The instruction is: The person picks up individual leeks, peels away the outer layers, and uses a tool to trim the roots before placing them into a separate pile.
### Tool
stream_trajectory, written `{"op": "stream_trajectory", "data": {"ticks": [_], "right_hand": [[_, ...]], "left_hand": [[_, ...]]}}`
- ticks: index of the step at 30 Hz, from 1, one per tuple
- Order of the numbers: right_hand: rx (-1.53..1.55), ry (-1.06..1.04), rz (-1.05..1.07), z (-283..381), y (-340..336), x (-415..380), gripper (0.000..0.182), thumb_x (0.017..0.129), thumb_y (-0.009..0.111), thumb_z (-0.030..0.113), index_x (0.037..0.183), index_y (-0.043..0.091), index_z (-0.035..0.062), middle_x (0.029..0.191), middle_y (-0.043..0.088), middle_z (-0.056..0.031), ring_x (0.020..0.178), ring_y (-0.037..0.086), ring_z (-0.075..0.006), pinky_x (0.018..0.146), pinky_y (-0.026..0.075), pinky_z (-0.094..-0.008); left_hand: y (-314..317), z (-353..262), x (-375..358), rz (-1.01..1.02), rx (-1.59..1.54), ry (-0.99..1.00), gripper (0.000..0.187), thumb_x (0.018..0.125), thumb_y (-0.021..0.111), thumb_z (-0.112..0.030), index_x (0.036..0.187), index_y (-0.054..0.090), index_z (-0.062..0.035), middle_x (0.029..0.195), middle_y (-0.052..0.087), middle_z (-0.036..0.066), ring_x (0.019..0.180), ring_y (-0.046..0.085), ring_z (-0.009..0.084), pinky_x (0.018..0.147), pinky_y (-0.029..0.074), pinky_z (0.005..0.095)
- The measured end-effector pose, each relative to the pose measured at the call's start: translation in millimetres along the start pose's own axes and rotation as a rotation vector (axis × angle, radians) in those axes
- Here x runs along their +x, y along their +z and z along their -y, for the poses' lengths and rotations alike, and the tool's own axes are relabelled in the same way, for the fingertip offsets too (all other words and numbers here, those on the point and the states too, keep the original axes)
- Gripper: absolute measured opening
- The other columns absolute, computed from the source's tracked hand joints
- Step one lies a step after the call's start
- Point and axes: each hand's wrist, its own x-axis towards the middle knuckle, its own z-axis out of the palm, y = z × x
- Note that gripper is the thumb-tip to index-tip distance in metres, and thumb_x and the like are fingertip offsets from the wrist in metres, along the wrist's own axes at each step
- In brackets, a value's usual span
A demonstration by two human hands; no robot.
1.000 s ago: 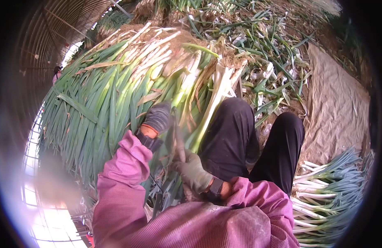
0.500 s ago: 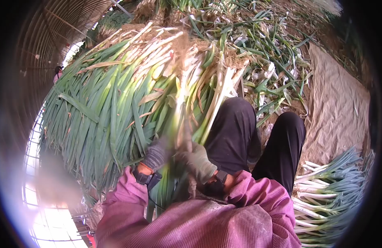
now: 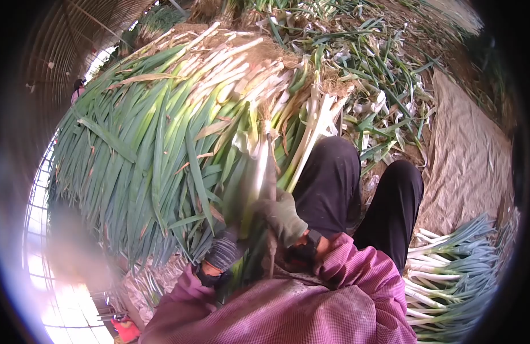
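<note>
A single green onion with a white stalk and roots at the top stands out in front of my chest. My right hand, in a pale glove, is closed around its lower part, beside a thin brown stick. My left hand, in a dark grey knitted glove, is lower and to the left, at the onion's green leaves; its fingers are smeared and partly hidden. Directly beyond my hands lies a large pile of untrimmed green onions, roots pointing away from me.
Cleaned onions lie at the lower right, below a brown cloth. Stripped leaves litter the ground beyond my knees. Another person shows at the far left. A red object lies at the lower left.
My left hand has moved down and slightly right, toward my body. My right hand has shifted slightly right. The onion's root end now sits lower and shows more clearly.
</note>
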Motion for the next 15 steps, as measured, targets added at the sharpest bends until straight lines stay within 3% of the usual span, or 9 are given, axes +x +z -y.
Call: {"op": "stream_trajectory", "data": {"ticks": [2, 5, 9, 12, 15], "right_hand": [[-0.038, -0.026, -0.02, -11, 1, -8, 0.026, 0.073, 0.069, -0.002, 0.098, 0.061, -0.0045, 0.082, 0.066, -0.0079, 0.071, 0.065, -0.019, 0.065, 0.053, -0.0308], [-0.082, -0.061, -0.055, -11, 5, -21, 0.021, 0.074, 0.068, -0.003, 0.094, 0.061, -0.0036, 0.079, 0.064, -0.0054, 0.065, 0.062, -0.0169, 0.062, 0.052, -0.0295], [-0.043, 0.056, -0.056, -2, -3, -14, 0.037, 0.079, 0.07, 0.005, 0.112, 0.059, -0.0051, 0.089, 0.064, -0.0082, 0.079, 0.059, -0.0143, 0.071, 0.048, -0.0268], [-0.028, -0.062, -0.097, -7, 7, -25, 0.021, 0.074, 0.07, -0.003, 0.094, 0.061, -0.0038, 0.077, 0.063, -0.0059, 0.066, 0.062, -0.0165, 0.06, 0.051, -0.029], [-0.018, -0.034, -0.075, -10, 3, -14, 0.025, 0.074, 0.067, -0.005, 0.099, 0.062, -0.0052, 0.081, 0.065, -0.0082, 0.068, 0.063, -0.0174, 0.06, 0.052, -0.0286]], "left_hand": [[-1, -19, 1, 0.022, 0.079, -0.131, 0.051, 0.083, 0.067, -0.025, 0.126, 0.054, -0.0019, 0.112, 0.062, 0.023, 0.105, 0.059, 0.039, 0.093, 0.046, 0.0437], [3, -27, 2, -0.012, 0.177, 0.075, 0.049, 0.084, 0.065, -0.03, 0.123, 0.056, -0.0025, 0.107, 0.064, 0.023, 0.101, 0.06, 0.0396, 0.089, 0.048, 0.0433], [4, -29, -5, -0.021, 0.26, 0.091, 0.048, 0.083, 0.066, -0.028, 0.122, 0.056, -0.0019, 0.106, 0.064, 0.023, 0.1, 0.061, 0.0391, 0.088, 0.048, 0.0429], [4, -29, -14, -0.032, 0.294, 0.059, 0.048, 0.083, 0.066, -0.027, 0.122, 0.056, -0.0015, 0.106, 0.064, 0.022, 0.1, 0.061, 0.0387, 0.088, 0.049, 0.0425], [2, -30, -14, -0.044, 0.316, 0.032, 0.047, 0.082, 0.067, -0.025, 0.122, 0.056, -0.001, 0.105, 0.064, 0.022, 0.099, 0.062, 0.0384, 0.087, 0.049, 0.0422]]}}
